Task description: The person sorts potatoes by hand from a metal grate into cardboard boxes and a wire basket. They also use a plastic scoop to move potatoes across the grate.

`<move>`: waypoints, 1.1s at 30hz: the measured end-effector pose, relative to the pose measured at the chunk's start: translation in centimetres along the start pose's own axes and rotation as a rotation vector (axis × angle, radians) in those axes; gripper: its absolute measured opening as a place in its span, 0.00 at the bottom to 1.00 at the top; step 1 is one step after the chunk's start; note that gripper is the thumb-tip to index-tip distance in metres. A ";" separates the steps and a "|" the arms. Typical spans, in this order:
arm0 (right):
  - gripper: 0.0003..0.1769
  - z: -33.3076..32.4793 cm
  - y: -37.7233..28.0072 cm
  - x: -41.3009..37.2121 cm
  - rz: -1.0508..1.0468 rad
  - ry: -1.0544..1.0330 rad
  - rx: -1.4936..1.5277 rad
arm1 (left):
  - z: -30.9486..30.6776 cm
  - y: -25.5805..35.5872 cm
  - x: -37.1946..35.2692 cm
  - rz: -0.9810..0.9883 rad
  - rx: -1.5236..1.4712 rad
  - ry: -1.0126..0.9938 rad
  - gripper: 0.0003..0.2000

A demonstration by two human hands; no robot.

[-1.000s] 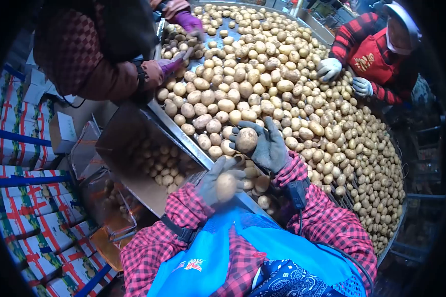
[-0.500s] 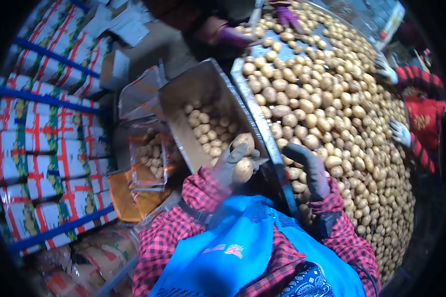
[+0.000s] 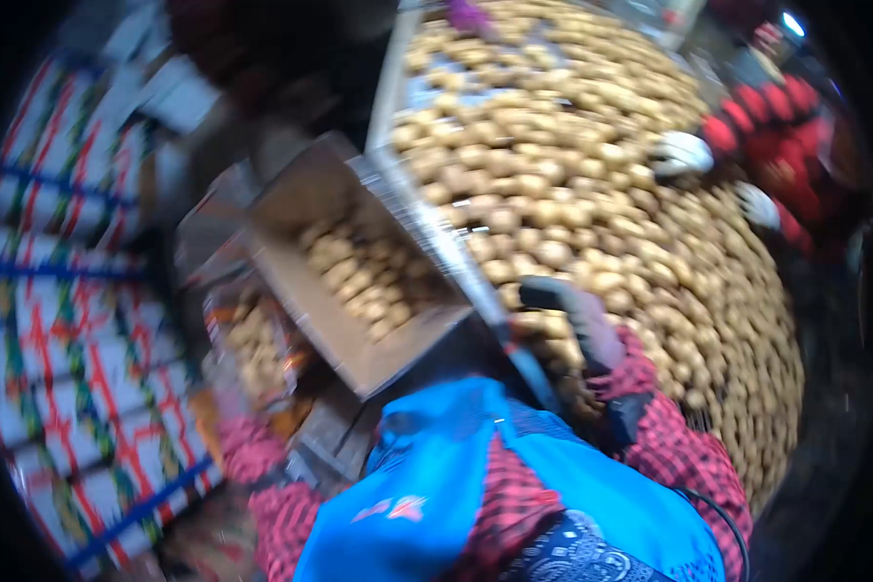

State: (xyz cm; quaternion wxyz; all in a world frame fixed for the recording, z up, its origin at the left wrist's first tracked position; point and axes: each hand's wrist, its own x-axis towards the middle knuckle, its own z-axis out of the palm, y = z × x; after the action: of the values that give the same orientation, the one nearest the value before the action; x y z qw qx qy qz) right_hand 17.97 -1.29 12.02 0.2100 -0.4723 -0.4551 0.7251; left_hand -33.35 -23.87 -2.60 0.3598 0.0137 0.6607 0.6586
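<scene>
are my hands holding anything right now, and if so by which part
The right hand, at the potatoes, appears to hold nothing; the left hand is too blurred to tell.

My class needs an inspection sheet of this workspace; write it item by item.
Surface: metal-edged table, mostly covered with potatoes.
Job's things: potatoes heaped on the table; more in the open cardboard box beside it.
Clutter: smaller potato heap left of the box.
Grips: left grip blurred near that heap, contents unclear; right grip gloved, fingers extended over potatoes near the table edge.
Cables: dark cable by the right sleeve.
Surroundings: stacked cartons at left; a co-worker's white-gloved hands by the potatoes; purple glove at the top.
</scene>
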 end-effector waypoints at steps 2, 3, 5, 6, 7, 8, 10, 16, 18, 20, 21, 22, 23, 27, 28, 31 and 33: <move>0.25 -2.1 1.4 0.1 -0.146 -0.004 -0.072 | -1.0 0.5 2.0 0.022 0.045 0.124 0.25; 0.24 -2.7 1.9 0.2 -0.204 0.004 -0.089 | 0.6 0.8 1.8 0.028 0.062 0.146 0.24; 0.24 -4.0 2.7 -0.1 -0.308 0.018 -0.191 | 4.3 0.3 1.7 0.039 0.104 0.069 0.23; 0.24 -4.0 2.6 -0.5 -0.309 0.044 -0.195 | 7.5 -0.2 0.9 0.035 0.125 -0.037 0.23; 0.22 -4.4 2.7 -0.5 -0.315 0.046 -0.191 | 10.3 -0.4 0.2 0.034 0.165 -0.140 0.22; 0.21 -4.9 2.8 -0.2 -0.272 0.084 -0.303 | 10.0 -3.3 4.6 0.050 0.269 -0.308 0.23; 0.23 -6.3 3.1 1.1 -0.429 0.171 -0.500 | 22.2 1.0 -8.0 0.194 0.486 -0.522 0.19; 0.41 -9.8 1.3 12.3 -0.585 0.546 -1.260 | 32.3 -2.3 -15.8 -0.007 0.456 -1.029 0.19; 0.43 -10.8 0.0 17.2 -0.327 0.535 -1.411 | 33.7 -3.6 -17.2 -0.105 0.405 -1.056 0.18; 0.44 -11.9 -2.2 19.6 -0.329 0.522 -1.135 | 34.2 -5.1 -18.4 -0.088 0.457 -1.092 0.19; 0.43 -11.8 -4.0 19.6 -0.253 0.493 -1.177 | 34.2 -5.7 -18.8 -0.137 0.473 -1.117 0.19; 0.41 -11.7 -4.6 19.6 -0.177 0.466 -1.210 | 34.1 -5.9 -19.0 -0.185 0.497 -1.143 0.19; 0.42 -11.6 -4.4 19.2 -0.235 0.481 -1.225 | 34.2 -5.8 -19.1 -0.184 0.503 -1.143 0.19; 0.41 -13.5 0.4 13.5 -0.631 0.412 -1.591 | 34.9 -5.8 -19.0 -0.167 0.476 -1.130 0.19; 0.40 -13.8 1.0 10.6 -0.598 0.340 -1.544 | 34.9 -5.7 -18.8 -0.149 0.438 -1.095 0.19; 0.37 -13.6 2.3 3.3 -0.325 0.315 -1.191 | 34.9 -5.5 -18.0 -0.137 0.427 -1.089 0.19; 0.36 -15.0 2.3 1.1 -0.296 0.338 -1.265 | 34.9 -5.7 -17.9 -0.110 0.449 -1.093 0.20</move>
State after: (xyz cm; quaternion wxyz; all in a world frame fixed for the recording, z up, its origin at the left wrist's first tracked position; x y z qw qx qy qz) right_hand 30.84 5.30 7.41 0.0582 -0.5440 -0.8132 0.1985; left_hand -0.28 -3.36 4.97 0.6700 0.3923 0.5023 0.3805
